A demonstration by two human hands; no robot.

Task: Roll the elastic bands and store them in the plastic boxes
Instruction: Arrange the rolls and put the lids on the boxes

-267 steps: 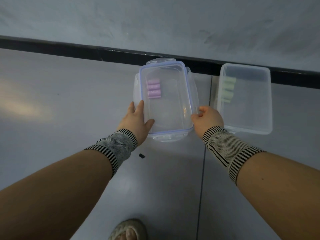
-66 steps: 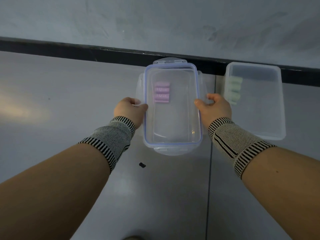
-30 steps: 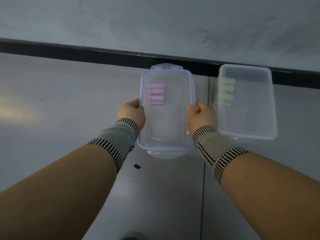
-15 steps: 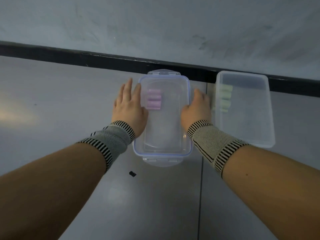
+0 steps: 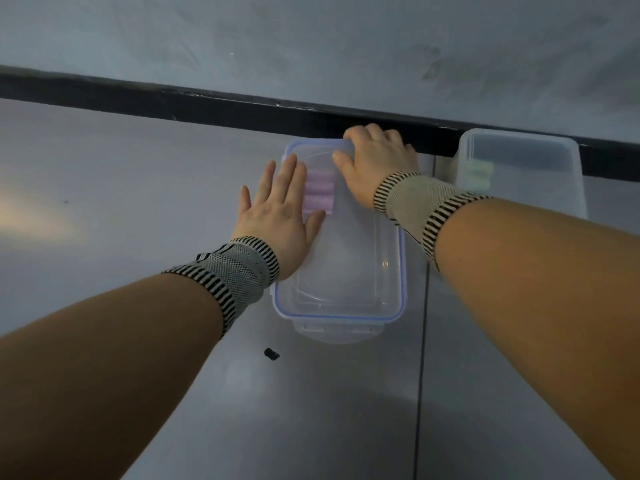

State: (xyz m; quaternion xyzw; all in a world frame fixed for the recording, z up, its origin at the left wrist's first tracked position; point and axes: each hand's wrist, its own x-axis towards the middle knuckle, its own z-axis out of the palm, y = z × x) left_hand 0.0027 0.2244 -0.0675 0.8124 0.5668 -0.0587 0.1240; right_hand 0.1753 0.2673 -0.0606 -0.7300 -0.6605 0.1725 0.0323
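Lengthwise, the lidded box (image 5: 346,271) points away toward the wall (image 5: 311,39).

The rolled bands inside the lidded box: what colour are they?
The rolled bands are pale purple, seen through the clear lid in the head view.

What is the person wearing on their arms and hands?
Both hands are bare: the left hand and the right hand have no gloves, and no rings can be seen. Each wrist carries a knitted wrist band, the left band and the right band, grey mesh in the middle with black-and-white striped edges. The forearms are uncovered, with no sleeves.
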